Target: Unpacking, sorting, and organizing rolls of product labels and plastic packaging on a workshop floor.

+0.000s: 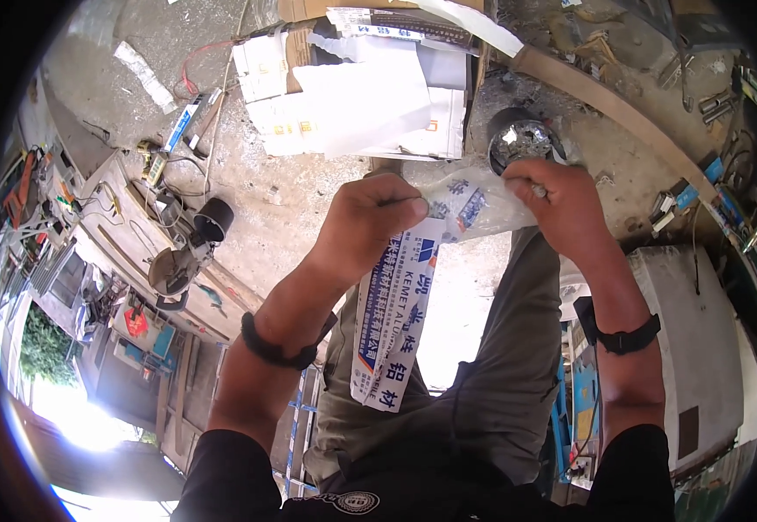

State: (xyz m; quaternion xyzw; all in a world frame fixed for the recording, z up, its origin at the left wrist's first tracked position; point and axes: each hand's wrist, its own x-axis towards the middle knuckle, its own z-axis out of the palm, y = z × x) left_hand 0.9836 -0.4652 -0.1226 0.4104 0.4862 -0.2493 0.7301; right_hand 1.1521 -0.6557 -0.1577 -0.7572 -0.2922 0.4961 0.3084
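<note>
- Since both fists are curled in the head view, most fingertips of the left-hand grip (370, 213) and right-hand grip (563, 204) are hidden.
- Also hidden: ends of the clear film (467, 210), tucked inside the fingers.
- Hard to make out: whether the printed strip (396, 322) is one piece with the clear film or separate; its top runs up to the left thumb.
- White patch (461, 304) between the legs overexposed, unreadable. Outer edges cut by the dark fisheye rim.
- Round dark container (516, 115) partly covered by right hand; crumpled silvery stuff (526, 141) inside, kind unclear.
- Counts: 2 hands, 1 stretch of clear film, 1 printed strip, 2 black wristbands (629, 337) (one per wrist), 1 dark container by the right hand, 1 pale cardboard box (270, 130) with white sheets (365, 96) on top (number unclear), 1 yellow drill (146, 150) far left.
- Left-hand grip: closed, thumb pressed to bent index finger, pinching film's left end.
- Right-hand grip: closed too, thumb against fingers, on film's right end.
- Film location: spans the gap between the two grips, wrinkled, blue print mid-span.
- Printed strip: directly below left-hand grip, slanting down in front of left trouser leg (339, 391); touching the leg or not, can't tell.
</note>
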